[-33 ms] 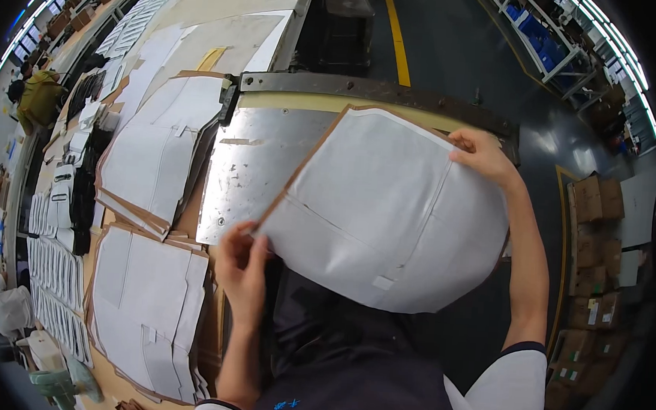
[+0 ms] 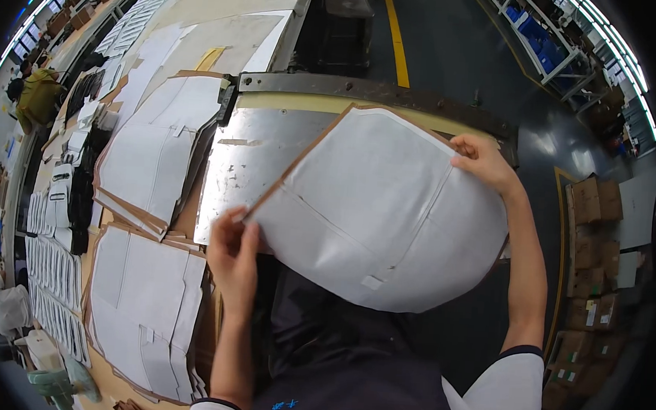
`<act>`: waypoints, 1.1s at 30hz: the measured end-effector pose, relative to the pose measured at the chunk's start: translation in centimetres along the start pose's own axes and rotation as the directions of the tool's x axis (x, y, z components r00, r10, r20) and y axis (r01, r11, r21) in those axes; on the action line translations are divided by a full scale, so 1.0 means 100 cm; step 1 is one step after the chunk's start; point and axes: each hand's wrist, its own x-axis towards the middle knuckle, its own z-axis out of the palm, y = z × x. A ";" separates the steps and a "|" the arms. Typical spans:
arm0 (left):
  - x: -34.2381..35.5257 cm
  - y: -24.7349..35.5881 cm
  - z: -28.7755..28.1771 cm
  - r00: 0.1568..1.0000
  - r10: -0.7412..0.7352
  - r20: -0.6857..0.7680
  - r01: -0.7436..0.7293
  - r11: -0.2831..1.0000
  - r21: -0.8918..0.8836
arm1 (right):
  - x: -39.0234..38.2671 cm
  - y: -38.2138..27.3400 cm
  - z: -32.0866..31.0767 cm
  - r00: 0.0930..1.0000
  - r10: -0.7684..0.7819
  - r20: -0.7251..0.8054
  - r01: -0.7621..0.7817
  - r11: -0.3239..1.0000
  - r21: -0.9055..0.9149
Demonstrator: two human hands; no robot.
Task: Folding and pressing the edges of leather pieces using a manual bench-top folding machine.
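A large white-backed panel (image 2: 359,184) with brown edges and stitched seams hangs at a tilt in front of me, its lower side bulging in a curve. At its left corner my left hand (image 2: 235,256) is closed, thumb and fingers pinching the edge. My right hand (image 2: 483,162) grips the upper right edge between thumb and fingers. Behind the panel lies a scuffed metal plate (image 2: 244,162), partly covered by it. Left of the plate are two stacks of similar panels, a far stack (image 2: 151,149) and a near stack (image 2: 138,299).
A dark metal bar (image 2: 342,89) runs along the far side of the plate. Further left on the long table lie dark and white pieces (image 2: 62,189). Cardboard boxes (image 2: 594,255) stand at the right, and a stool (image 2: 346,26) at the back. Another person (image 2: 38,101) is at far left.
My left hand has shifted a little to the left and up, taking the panel's left corner with it. The right hand has barely moved and keeps its grip.
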 end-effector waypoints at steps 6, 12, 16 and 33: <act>0.118 -0.009 0.038 0.952 0.268 0.146 -0.303 0.776 0.553 | -0.093 -0.004 0.051 0.995 0.089 -0.054 -0.081 0.988 0.135; 0.119 -0.003 0.074 0.646 0.649 0.403 -0.632 0.158 0.758 | -0.155 -0.034 0.066 0.994 0.044 -0.096 -0.083 0.888 -0.453; 0.090 -0.002 0.090 0.701 0.512 0.496 -0.710 0.434 0.555 | -0.087 -0.058 0.070 0.891 -0.421 -0.171 0.310 0.838 -0.448; 0.063 -0.004 0.091 0.564 0.550 0.616 -0.824 0.335 0.456 | 0.058 -0.077 0.145 0.744 -0.668 0.010 0.628 0.694 -0.353</act>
